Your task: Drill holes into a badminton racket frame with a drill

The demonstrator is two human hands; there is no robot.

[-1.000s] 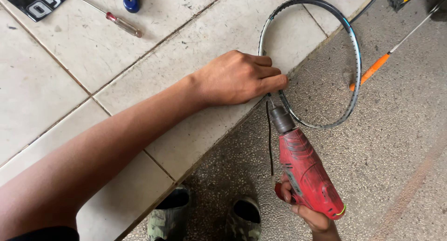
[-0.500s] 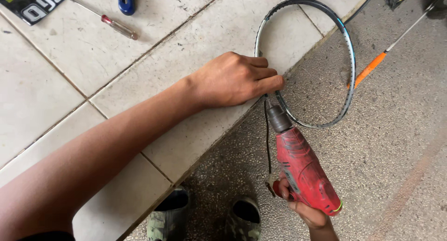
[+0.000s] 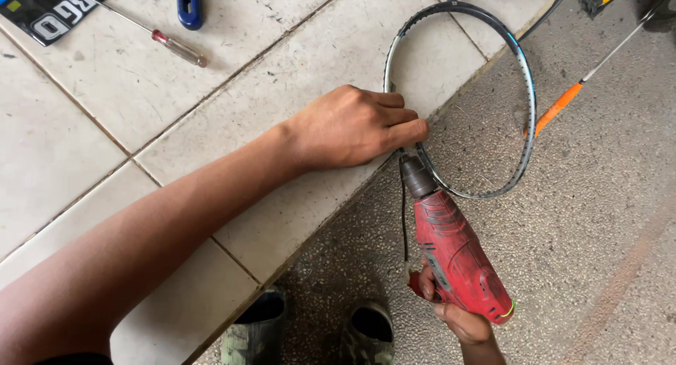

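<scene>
The left hand (image 3: 355,129) lies palm down at the edge of a tiled bench (image 3: 282,62), fingers together and pressed onto the rim of an unstrung racket frame (image 3: 527,90), pinning it against the tile. The frame's hoop lies partly on the bench and partly juts out over the speckled floor (image 3: 605,252). The right hand (image 3: 451,312) is wrapped around the grip of a red drill (image 3: 458,256), fingers closed tight on it near the trigger. The drill points up and slightly left, its grey chuck just below the left hand's fingertips, the tip meeting the frame right beside them; the bit itself is too hidden to make out. A thin black cord hangs beside the drill body. Farther back on the bench lie a screwdriver (image 3: 165,44) with a clear handle, a blue handle (image 3: 189,4) and a dark printed card (image 3: 49,13), all well apart from the hands. An orange-and-black shaft (image 3: 563,104) lies across the floor beyond the hoop. Two camouflage boots (image 3: 310,333) stand below the bench edge.
</scene>
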